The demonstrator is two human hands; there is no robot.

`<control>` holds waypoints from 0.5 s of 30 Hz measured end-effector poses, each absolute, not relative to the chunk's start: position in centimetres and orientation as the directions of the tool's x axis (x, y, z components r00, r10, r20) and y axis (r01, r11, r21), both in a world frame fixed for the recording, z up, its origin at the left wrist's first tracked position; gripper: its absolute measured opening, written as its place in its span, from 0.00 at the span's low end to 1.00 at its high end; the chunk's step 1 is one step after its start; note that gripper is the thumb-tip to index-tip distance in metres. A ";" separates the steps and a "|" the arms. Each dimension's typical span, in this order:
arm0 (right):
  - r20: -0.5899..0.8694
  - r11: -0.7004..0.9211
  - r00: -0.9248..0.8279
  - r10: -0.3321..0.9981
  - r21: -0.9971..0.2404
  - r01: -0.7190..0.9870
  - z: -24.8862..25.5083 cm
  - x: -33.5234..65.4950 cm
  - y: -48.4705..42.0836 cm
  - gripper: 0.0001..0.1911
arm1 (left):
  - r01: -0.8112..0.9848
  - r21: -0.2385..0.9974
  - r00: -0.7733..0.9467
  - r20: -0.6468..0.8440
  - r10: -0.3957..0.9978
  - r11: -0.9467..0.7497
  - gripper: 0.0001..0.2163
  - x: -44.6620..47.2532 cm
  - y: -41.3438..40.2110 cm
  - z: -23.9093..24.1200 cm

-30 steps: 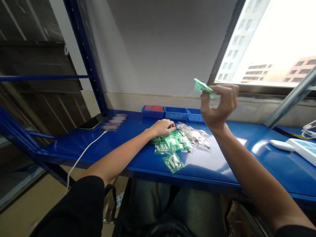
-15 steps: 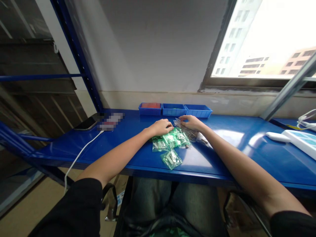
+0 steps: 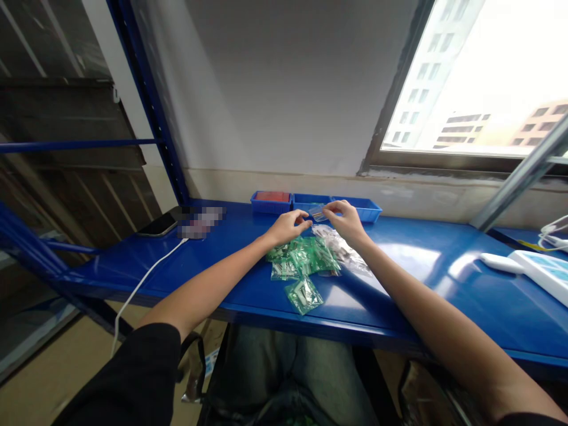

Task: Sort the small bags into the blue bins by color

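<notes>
My right hand (image 3: 345,219) pinches a small clear plastic bag (image 3: 316,213) and holds it up in front of the blue bins. What lies inside the bag is too small to name. My left hand (image 3: 288,227) hovers just left of that bag, thumb and fingers apart, with nothing in it. Below it lies a heap of green-tinted plastic bags (image 3: 306,255) with small pale parts inside. A single green bag (image 3: 304,294) sits nearer the table's front edge. Under my right hand spreads a pile of clear bags (image 3: 341,248), partly hidden by my wrist.
Along the wall stand a blue bin with red contents (image 3: 271,202), a middle blue bin (image 3: 306,200) and a right blue bin (image 3: 366,210). A phone (image 3: 158,223) and white cable (image 3: 148,273) lie left. A white device (image 3: 544,269) stands right on the blue table (image 3: 421,284).
My right hand has risen from the clear pile with a small clear bag. My left hand has lifted off the green heap and its fingers have spread.
</notes>
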State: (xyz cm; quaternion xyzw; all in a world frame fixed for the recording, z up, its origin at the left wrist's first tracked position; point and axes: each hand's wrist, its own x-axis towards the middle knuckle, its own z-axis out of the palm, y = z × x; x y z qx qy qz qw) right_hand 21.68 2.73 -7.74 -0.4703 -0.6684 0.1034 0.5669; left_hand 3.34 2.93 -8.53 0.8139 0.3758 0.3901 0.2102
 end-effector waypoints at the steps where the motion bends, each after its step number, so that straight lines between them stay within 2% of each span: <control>1: 0.644 0.548 0.080 0.760 -0.703 0.454 -7.4 21.1 2.3 0.07 | 0.394 0.688 0.368 0.490 0.790 -0.610 0.13 3.3 3.0 -8.3; 5: 0.565 0.540 0.060 0.823 -0.810 0.228 -6.8 19.2 0.8 0.09 | 0.175 0.818 0.341 0.472 0.813 -0.548 0.09 2.9 3.1 -7.5; 8: 0.533 0.522 0.083 0.842 -0.843 0.130 -6.7 18.5 0.3 0.12 | 0.077 0.871 0.341 0.433 0.834 -0.484 0.10 2.6 2.8 -7.1; 12: 0.523 0.515 0.074 0.849 -0.851 0.102 -6.7 18.2 0.1 0.12 | 0.037 0.891 0.329 0.417 0.847 -0.453 0.13 2.7 2.5 -7.0; 15: 0.545 0.523 0.065 0.836 -0.827 0.206 -6.7 18.3 0.1 0.11 | 0.041 0.870 0.294 0.459 0.838 -0.491 0.13 2.6 2.7 -7.2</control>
